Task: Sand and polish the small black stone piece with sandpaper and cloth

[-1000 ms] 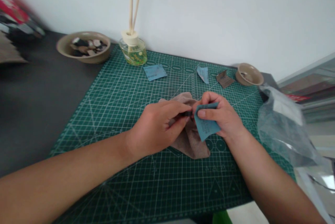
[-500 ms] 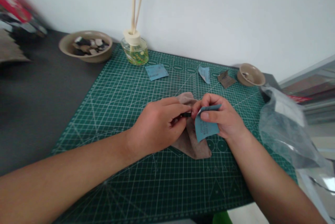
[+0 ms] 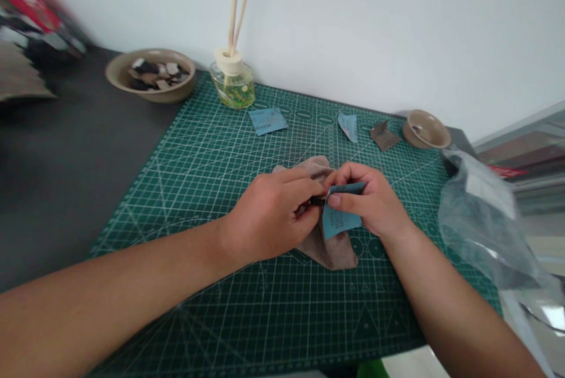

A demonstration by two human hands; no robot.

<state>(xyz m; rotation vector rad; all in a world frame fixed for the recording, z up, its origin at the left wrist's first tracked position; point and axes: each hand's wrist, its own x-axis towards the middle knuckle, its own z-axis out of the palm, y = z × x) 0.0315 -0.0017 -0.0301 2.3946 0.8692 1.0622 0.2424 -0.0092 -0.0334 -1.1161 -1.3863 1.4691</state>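
My left hand (image 3: 273,213) pinches a small dark piece (image 3: 316,201), mostly hidden by the fingers, so its kind does not show. In my right hand (image 3: 368,198) is a folded sheet of blue sandpaper (image 3: 339,222) with print on its back, its edge against the dark piece. Beneath both hands a crumpled brownish cloth (image 3: 338,251) lies on the green cutting mat (image 3: 212,319).
Farther back lie two blue sandpaper pieces (image 3: 268,121) (image 3: 348,126) and a folded brown piece (image 3: 384,136). A reed diffuser (image 3: 233,83) stands beside a bowl of chips (image 3: 176,92). To the right are a small bowl (image 3: 426,129) and a clear plastic bag (image 3: 477,219).
My right hand has shifted slightly left with the sandpaper, which now meets the dark piece. My left hand has moved a little right. The whole view has shifted slightly.
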